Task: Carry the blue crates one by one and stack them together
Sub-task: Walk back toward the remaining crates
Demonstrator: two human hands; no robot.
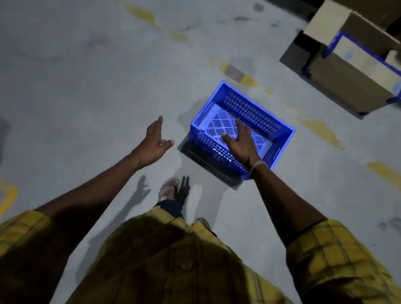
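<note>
Early in the job, by the look of it: only one blue crate (242, 129) in view, alone on the grey concrete floor (79, 63), no stack visible, nothing lifted yet. Right hand (241, 145) spread loose, hovering above the crate's near wall, gripping nothing. Left hand (156, 139) released too, just beside its left end. Rigid slotted plastic, rectangular, open-topped. Taped cardboard boxes (353, 69) well beyond.

blue crate (254, 113) | one in view | perforated walls, slotted base | upright, open top, empty | sits on concrete floor (79, 63), set askew
</note>
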